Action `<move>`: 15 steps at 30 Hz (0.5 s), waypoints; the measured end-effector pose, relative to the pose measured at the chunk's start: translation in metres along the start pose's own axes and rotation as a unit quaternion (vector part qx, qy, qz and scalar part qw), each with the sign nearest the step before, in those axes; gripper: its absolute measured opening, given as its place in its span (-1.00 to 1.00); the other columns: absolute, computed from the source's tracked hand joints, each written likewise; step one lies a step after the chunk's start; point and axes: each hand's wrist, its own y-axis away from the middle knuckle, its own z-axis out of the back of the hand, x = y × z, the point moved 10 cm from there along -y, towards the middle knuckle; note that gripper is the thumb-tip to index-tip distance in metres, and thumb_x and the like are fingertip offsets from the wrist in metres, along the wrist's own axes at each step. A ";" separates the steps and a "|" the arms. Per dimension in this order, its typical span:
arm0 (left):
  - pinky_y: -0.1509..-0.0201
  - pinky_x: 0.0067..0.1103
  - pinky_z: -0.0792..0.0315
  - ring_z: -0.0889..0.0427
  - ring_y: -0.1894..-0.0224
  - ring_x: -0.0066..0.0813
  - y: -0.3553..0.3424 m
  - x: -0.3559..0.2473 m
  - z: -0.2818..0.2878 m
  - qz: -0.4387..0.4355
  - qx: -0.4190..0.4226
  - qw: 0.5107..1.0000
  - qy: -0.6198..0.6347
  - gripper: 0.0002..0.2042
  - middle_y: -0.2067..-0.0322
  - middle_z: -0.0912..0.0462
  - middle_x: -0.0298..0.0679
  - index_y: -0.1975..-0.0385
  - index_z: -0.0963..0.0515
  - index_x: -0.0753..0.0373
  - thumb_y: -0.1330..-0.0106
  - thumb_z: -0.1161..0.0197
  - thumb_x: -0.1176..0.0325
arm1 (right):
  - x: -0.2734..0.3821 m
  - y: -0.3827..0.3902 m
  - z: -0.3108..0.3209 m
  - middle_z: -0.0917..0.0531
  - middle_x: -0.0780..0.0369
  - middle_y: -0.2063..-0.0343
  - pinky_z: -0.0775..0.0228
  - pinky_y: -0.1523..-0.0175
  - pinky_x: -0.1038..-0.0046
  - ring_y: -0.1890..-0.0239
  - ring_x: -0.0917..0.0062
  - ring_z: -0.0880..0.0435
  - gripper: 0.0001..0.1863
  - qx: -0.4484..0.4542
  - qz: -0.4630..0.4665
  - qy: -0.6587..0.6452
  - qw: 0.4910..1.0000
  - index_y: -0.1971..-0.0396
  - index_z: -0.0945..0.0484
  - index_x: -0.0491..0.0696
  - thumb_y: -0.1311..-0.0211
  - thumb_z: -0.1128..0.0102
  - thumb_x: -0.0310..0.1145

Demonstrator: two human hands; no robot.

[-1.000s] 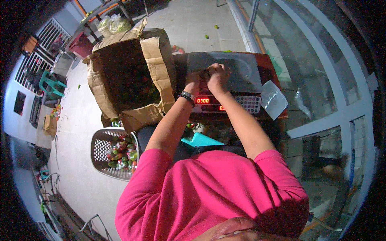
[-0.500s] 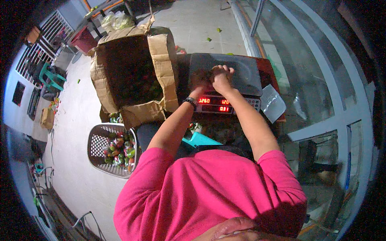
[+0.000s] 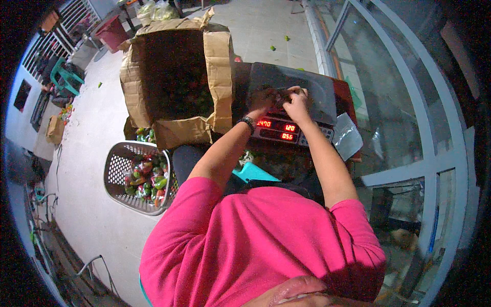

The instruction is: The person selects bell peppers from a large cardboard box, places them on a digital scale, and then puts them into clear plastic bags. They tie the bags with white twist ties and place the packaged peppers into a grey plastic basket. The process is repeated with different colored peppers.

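Both my hands meet over the dark platform of a digital scale (image 3: 322, 89), whose red figures are lit. My left hand (image 3: 263, 100), with a dark band on the wrist, lies in shadow with its fingers curled. My right hand (image 3: 296, 104) is beside it, fingers bent and pinched together. Something dark and shiny is between them, too shadowed to name. A large brown paper sack (image 3: 219, 77) stands open just left of the scale, with dim reddish and green contents. Near the scale's right corner lie clear plastic bags (image 3: 348, 137).
A grey slotted basket (image 3: 115, 176) on the floor at left holds several clear packs of red and green vegetables (image 3: 148, 181). A teal stool (image 3: 255, 172) shows below my arms. Framed glass panels (image 3: 394, 87) run along the right. A maroon bin (image 3: 111, 35) and green chair (image 3: 66, 77) stand farther back.
My hands have drawn closer together over the platform, and the right fingers have bent inward. The scale's lit figures have changed. The whole view has shifted slightly.
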 end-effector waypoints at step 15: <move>0.12 -0.50 -0.35 -0.47 0.26 -0.40 -0.011 0.001 -0.003 -0.038 -0.014 0.992 0.116 -0.73 0.24 -0.51 -0.26 0.19 -0.40 0.22 -0.25 0.15 0.23 | 0.021 -0.001 -0.023 -0.54 0.13 0.58 0.04 0.09 0.14 0.18 0.28 -0.39 -0.85 0.079 0.094 0.158 0.980 0.67 -0.52 -0.07 0.26 -0.04 -0.32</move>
